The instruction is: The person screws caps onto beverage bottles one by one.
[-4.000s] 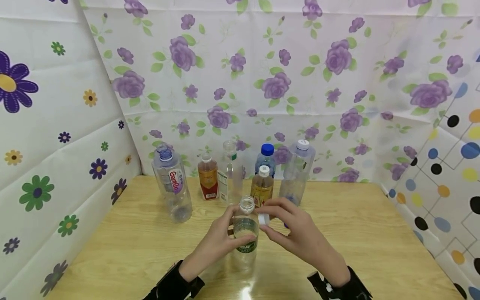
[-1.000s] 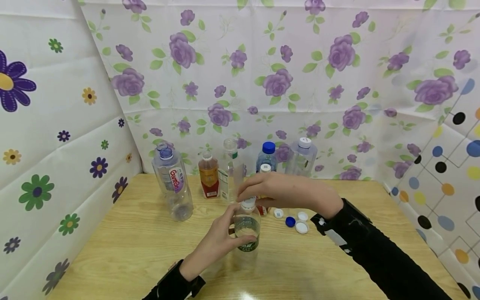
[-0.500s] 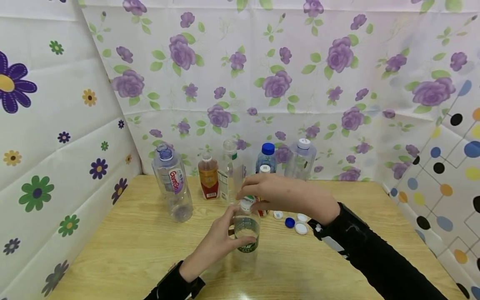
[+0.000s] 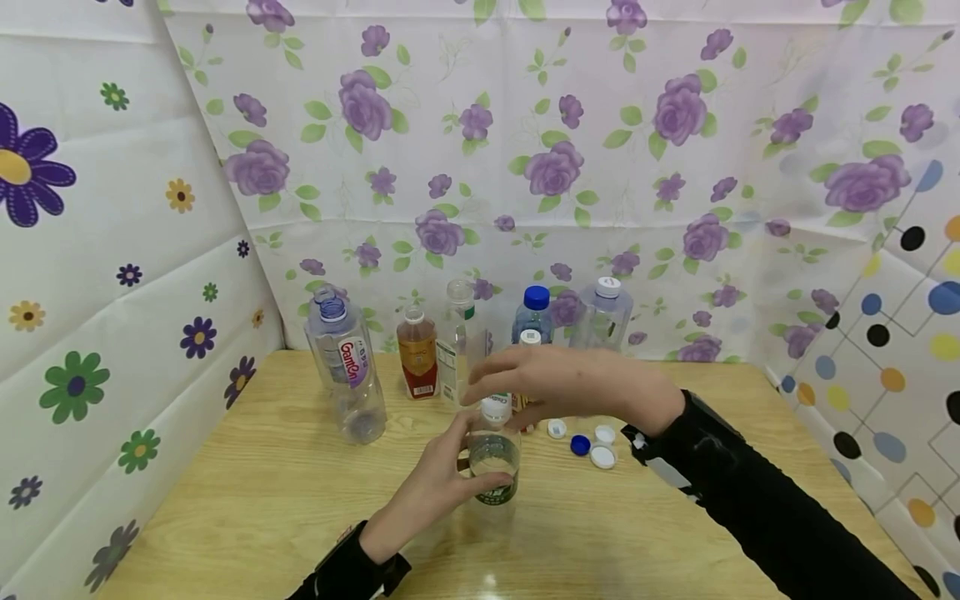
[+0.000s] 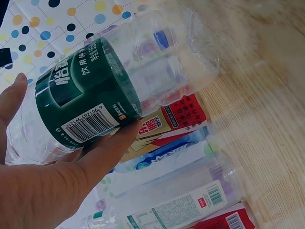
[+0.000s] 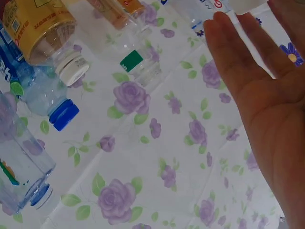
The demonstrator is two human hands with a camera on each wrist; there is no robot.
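Observation:
A clear plastic bottle [image 4: 491, 454] with a green label stands upright on the table, a white cap [image 4: 496, 407] on its neck. My left hand [image 4: 442, 475] grips its middle, thumb across the front; in the left wrist view the green label [image 5: 78, 90] shows beside the fingers. Over the top arches my right hand [image 4: 570, 383], its fingers to the left of the cap and its thumb to the right, spread a little wider than the cap. In the right wrist view those fingers look nearly straight, with the white cap [image 6: 245, 5] at the upper edge; contact is hard to judge.
Behind stand an uncapped GamOn bottle [image 4: 351, 375], a red-labelled bottle [image 4: 417, 358], a tall clear bottle [image 4: 467, 358], a blue-capped bottle [image 4: 534, 315] and a large white-capped bottle [image 4: 602, 321]. Loose caps [image 4: 603, 455] lie right of the held bottle, near the right forearm.
Four seconds ago the right hand held the white cap beside the open neck; now the cap sits on it. Over the last half second the right fingers have spread slightly; the left hand keeps still.

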